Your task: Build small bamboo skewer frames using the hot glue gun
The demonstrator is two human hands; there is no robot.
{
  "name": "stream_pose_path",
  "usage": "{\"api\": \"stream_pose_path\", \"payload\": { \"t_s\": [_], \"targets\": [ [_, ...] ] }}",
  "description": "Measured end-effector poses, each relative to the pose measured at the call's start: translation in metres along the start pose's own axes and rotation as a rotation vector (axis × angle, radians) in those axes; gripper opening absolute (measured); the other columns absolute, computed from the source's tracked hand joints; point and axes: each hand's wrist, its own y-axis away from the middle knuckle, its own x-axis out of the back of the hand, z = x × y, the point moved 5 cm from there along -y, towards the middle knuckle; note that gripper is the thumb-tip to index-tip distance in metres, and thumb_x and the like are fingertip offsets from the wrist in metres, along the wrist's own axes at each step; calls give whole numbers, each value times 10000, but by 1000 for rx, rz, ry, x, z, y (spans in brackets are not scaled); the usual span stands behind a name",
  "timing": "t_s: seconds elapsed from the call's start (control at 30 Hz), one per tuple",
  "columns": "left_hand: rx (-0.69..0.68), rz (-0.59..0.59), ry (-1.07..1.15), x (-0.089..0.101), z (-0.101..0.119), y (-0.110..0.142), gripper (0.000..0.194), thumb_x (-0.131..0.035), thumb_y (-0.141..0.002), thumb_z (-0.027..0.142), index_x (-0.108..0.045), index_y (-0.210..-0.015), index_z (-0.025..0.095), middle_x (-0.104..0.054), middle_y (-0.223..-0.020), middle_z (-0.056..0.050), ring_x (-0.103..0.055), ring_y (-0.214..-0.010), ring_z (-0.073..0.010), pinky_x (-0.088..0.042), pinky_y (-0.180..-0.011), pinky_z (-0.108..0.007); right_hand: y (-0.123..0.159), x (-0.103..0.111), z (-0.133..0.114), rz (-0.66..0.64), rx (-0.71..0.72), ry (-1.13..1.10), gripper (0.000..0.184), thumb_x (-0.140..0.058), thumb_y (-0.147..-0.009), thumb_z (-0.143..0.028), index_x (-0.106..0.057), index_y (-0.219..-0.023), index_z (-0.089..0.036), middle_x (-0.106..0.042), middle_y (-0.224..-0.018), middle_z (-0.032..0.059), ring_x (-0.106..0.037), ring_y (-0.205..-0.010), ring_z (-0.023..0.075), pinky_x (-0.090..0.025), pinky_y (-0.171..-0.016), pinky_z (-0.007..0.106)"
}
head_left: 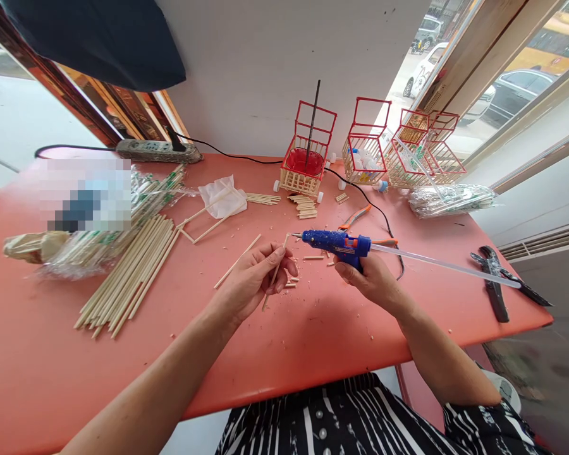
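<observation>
My left hand (260, 272) pinches a thin wooden stick (277, 270) between thumb and fingers, slanted with its upper end raised. Wrapped round the handle of a blue hot glue gun (329, 241) is my right hand (370, 275). The gun's nozzle points left, right at the stick's upper end; whether they touch I cannot tell. A long clear glue stick (446, 262) juts from the gun's back. Left of my left hand a single stick (237, 261) lies on the table. Short cut pieces (313, 257) and shavings lie below the gun.
On the red table (208, 379), a sheaf of sticks (128, 278) and plastic-wrapped bundles lie left. Stick-built carts with red frames (308, 167) stand at the back. Orange-handled pliers (355, 217) and the gun's cord (384, 215) lie behind the gun, black-handled pliers (495, 284) far right. A power strip (156, 151) sits back left.
</observation>
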Motion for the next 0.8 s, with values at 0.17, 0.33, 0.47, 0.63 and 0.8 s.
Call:
{"api": "stream_pose_path", "payload": {
  "t_s": [0.17, 0.33, 0.47, 0.63, 0.8],
  "targets": [
    [5, 11, -1, 0, 1, 1, 276, -717, -851, 407, -620, -852, 149, -705, -699, -29, -495, -404, -59, -362, -400, -173, 1, 0, -3, -27, 6, 33, 280, -495, -900, -445, -521, -803, -183, -496, -647, -1, -460, -595, 146, -349, -560, 272],
    [11, 5, 2, 1, -1, 1, 262, -704, -865, 400, -618, -864, 152, -710, -706, -31, -494, -404, -55, -389, -419, -174, 2, 0, -3, -30, 10, 35, 284, -495, -904, -447, -526, -814, -180, -506, -663, 3, -468, -602, 146, -358, -561, 268],
    [5, -1, 6, 1, -1, 1, 266, -708, -860, 403, -623, -864, 150, -708, -700, -30, -497, -403, -57, -388, -413, -173, 1, 1, -1, -4, 13, 37, 300, -500, -902, -463, -534, -822, -176, -507, -660, 5, -467, -597, 148, -368, -559, 272],
    [9, -2, 4, 0, 0, 1, 267, -714, -854, 407, -625, -879, 156, -706, -697, -26, -499, -402, -59, -397, -418, -179, 0, 3, -2, 7, 20, 21, 284, -514, -904, -452, -542, -823, -181, -518, -651, 6, -485, -608, 156, -392, -570, 275],
    [7, 2, -5, -2, 1, 2, 290, -733, -831, 422, -626, -860, 154, -703, -691, -30, -497, -400, -62, -378, -405, -183, 1, 3, -1, 15, 25, 21, 270, -519, -910, -438, -556, -832, -182, -516, -634, -1, -483, -607, 155, -396, -569, 270]
  ]
}}
